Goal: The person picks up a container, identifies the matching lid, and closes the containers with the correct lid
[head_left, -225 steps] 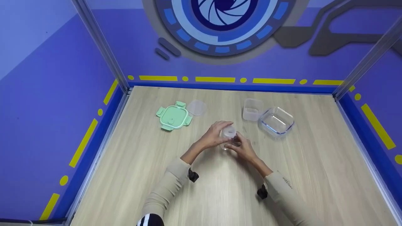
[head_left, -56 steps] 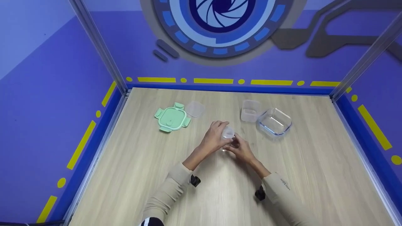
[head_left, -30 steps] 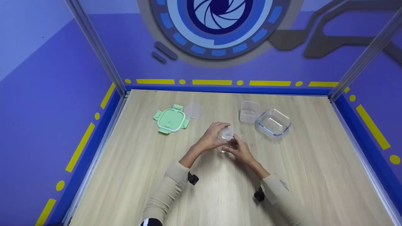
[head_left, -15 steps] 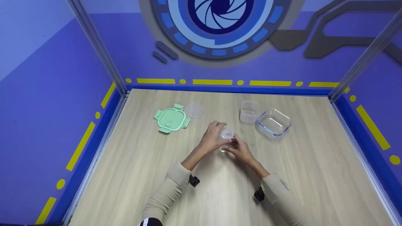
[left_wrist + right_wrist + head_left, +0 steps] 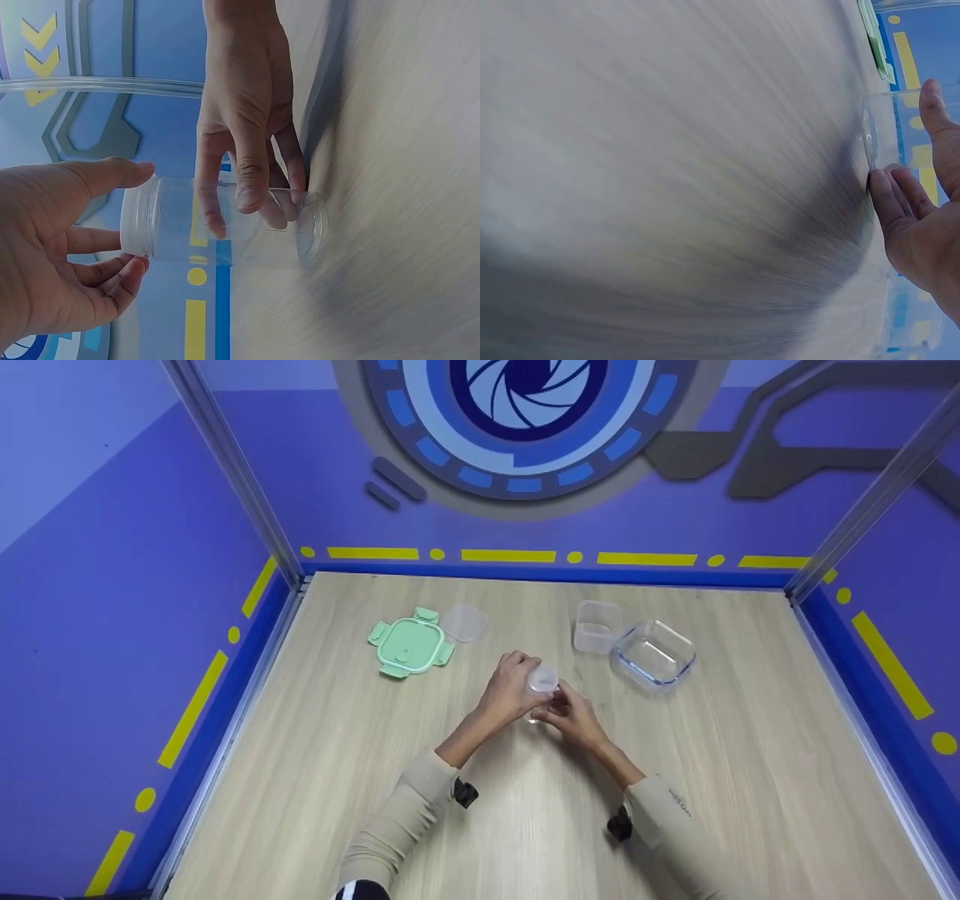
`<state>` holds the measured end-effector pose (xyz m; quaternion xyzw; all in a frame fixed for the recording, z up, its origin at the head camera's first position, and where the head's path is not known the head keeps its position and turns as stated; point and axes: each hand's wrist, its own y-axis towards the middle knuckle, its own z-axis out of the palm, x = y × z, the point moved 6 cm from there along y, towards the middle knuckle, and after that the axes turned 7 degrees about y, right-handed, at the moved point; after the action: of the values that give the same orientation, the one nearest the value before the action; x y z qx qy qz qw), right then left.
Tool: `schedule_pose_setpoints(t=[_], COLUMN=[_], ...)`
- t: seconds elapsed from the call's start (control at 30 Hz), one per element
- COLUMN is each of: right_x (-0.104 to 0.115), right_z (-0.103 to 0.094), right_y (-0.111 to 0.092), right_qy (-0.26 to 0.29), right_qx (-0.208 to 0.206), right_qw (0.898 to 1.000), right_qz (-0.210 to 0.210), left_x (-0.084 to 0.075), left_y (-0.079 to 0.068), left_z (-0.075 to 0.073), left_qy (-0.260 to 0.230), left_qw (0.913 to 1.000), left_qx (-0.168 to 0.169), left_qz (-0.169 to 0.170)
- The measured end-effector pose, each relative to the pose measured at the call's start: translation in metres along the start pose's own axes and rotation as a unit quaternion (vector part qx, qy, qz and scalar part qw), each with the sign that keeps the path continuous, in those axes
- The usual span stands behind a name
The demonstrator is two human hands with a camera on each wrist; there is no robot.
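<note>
A clear cylindrical jar (image 5: 176, 225) stands upright on the table, with a translucent white lid (image 5: 543, 678) on its top. My left hand (image 5: 508, 690) grips this lid at its rim, thumb on the near side and fingers curled round the far side. Lower down, my right hand (image 5: 576, 718) holds the jar's body between thumb and fingers. In the left wrist view the lid (image 5: 137, 217) sits straight on the jar's mouth. The right wrist view shows the right hand (image 5: 922, 202) around the lower part of the jar (image 5: 889, 127).
Back left lie a green square lid (image 5: 411, 646) with side flaps and a translucent flat lid (image 5: 466, 623). A translucent square tub (image 5: 598, 627) stands back right, close beside a clear glass container (image 5: 655, 652). Blue walls with metal posts (image 5: 225, 457) enclose the table.
My left hand has turned and shifted its fingers round the jar's lid over these frames. My right hand keeps hold of the body, and the other containers and lids lie as before.
</note>
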<state>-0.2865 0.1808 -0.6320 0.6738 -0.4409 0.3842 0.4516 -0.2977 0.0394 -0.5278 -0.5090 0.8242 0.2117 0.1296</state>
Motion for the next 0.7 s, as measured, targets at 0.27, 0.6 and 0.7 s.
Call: schedule_pose_setpoints(t=[0.27, 0.6, 0.7], right_x=[-0.0014, -0.0018, -0.0017], right_z=[0.0044, 0.0044, 0.0032], right_y=[0.0019, 0.0007, 0.0011], right_qy=[0.01, -0.005, -0.011], right_qx=[0.014, 0.025, 0.027], right_qw=[0.999, 0.998, 0.998], right_qz=[0.033, 0.059, 0.053], left_x=[0.0037, 0.0045, 0.0044], left_y=[0.0008, 0.0026, 0.0048], left_z=[0.0008, 0.0042, 0.0044], left_qy=[-0.011, -0.018, -0.033], left_qw=[0.9989, 0.9932, 0.9922], left_qx=[0.024, 0.075, 0.083], left_qz=[0.04, 0.087, 0.087])
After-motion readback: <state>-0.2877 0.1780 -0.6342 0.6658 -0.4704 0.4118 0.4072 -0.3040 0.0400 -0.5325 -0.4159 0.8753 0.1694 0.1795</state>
